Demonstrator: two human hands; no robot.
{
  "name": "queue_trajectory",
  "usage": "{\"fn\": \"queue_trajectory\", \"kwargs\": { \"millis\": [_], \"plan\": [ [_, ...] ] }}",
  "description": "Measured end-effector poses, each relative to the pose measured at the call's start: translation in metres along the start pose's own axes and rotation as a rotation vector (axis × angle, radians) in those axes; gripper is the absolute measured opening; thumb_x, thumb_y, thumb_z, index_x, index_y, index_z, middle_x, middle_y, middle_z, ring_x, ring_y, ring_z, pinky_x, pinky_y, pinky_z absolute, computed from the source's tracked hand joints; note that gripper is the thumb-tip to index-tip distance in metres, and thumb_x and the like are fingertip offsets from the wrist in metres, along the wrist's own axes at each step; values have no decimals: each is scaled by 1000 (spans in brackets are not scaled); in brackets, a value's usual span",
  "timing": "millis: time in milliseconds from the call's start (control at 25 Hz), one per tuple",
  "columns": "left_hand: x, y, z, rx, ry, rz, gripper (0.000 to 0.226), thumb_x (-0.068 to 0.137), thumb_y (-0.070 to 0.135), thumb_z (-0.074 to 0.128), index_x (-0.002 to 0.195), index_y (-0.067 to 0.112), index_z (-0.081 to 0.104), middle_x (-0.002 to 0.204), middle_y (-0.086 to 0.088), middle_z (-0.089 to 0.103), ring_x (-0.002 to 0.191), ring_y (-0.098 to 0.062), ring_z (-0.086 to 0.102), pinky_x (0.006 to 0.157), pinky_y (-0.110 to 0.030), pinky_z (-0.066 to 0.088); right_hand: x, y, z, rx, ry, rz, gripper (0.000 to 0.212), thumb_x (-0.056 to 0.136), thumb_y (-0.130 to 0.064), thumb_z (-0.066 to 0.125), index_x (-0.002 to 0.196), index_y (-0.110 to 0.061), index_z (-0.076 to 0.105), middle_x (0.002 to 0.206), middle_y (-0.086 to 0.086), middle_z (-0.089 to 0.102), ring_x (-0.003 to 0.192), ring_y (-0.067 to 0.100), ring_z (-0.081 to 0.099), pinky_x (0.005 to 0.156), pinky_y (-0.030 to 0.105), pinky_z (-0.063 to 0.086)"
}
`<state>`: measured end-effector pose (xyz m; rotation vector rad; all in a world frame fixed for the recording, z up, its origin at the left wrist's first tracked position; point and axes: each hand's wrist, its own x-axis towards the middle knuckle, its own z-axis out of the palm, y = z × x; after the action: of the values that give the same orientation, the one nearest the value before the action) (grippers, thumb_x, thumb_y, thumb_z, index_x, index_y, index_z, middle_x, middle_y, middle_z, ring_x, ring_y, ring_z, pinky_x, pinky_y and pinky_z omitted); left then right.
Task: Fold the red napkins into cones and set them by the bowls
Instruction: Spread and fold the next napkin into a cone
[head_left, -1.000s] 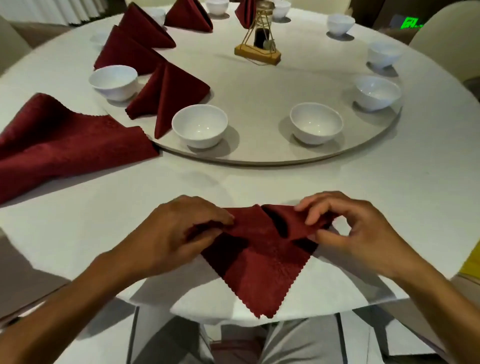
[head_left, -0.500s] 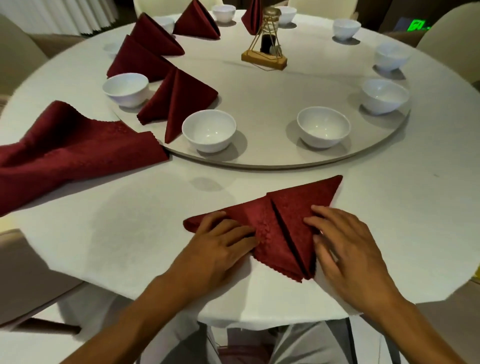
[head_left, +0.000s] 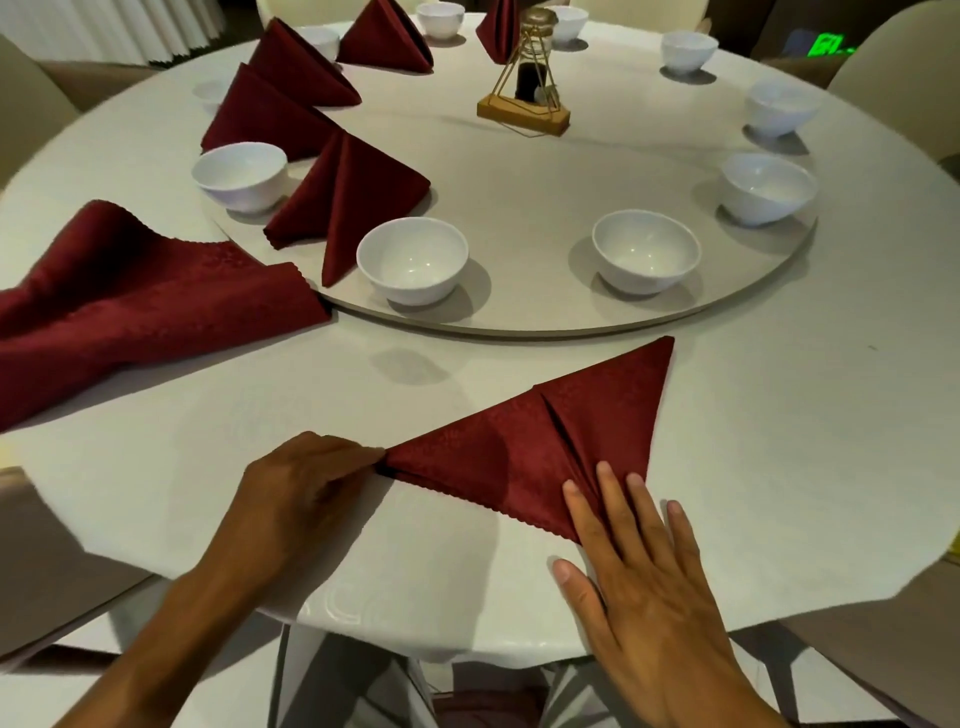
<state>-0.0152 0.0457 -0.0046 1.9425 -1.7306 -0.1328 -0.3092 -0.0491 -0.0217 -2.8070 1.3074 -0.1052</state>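
A dark red woven napkin (head_left: 524, 457), folded into a flat triangle with a scalloped hem, lies on the white tablecloth (head_left: 779, 467) near the table's front edge. The left hand (head_left: 306, 499) pinches its left corner; the right hand (head_left: 634, 566) presses flat on its lower right corner, fingers straight. Glossy white bowls (head_left: 413, 260) sit empty on the round turntable (head_left: 519, 208) beside finished cones (head_left: 348, 197).

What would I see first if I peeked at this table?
A flat red napkin near the table's front edge, its left tip pinched by the left hand and its near corner pressed by the right hand. Behind it, white bowls ring a round turntable, with folded red cones at its left.
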Motion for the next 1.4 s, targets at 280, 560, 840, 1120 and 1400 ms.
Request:
{"fn": "queue_trajectory", "kwargs": {
  "millis": [280,560,840,1120,1400],
  "plan": [
    [29,16,3,253,-21,62,42,92,30,47,123,10,67,136,-11,59,122,-34,57,98,-47,46,0,4,6,-10,-26,15,61,101,-54,17,153,-24,26,160,5,22,148,27,19,114,50,16],
    [12,-7,13,137,-419,83,55,102,53,7,154,35,8,161,18,8,149,0,1,122,-41,2,2,4,6,-15,8,14,62,98,-53,24,150,-21,36,156,7,32,143,31,30,110,51,21],
    [75,76,53,210,-219,209,59,105,43,16,154,12,27,160,-4,23,150,-16,16,122,-33,7,3,1,6,-26,-18,38,63,100,-54,15,149,-22,37,156,7,33,143,31,30,110,51,21],
    [104,89,102,300,-319,225,58,102,41,12,157,23,12,165,5,6,151,-12,-1,122,-38,0,19,17,-12,347,257,44,53,104,-42,22,130,-20,63,147,-1,46,140,15,38,117,38,20],
    [103,88,105,297,-316,225,60,100,43,9,157,24,11,164,6,8,151,-12,1,122,-38,2,151,95,-21,53,-233,136,60,103,-49,11,157,-24,5,165,0,0,150,15,-7,121,43,-6]
  ]
}}
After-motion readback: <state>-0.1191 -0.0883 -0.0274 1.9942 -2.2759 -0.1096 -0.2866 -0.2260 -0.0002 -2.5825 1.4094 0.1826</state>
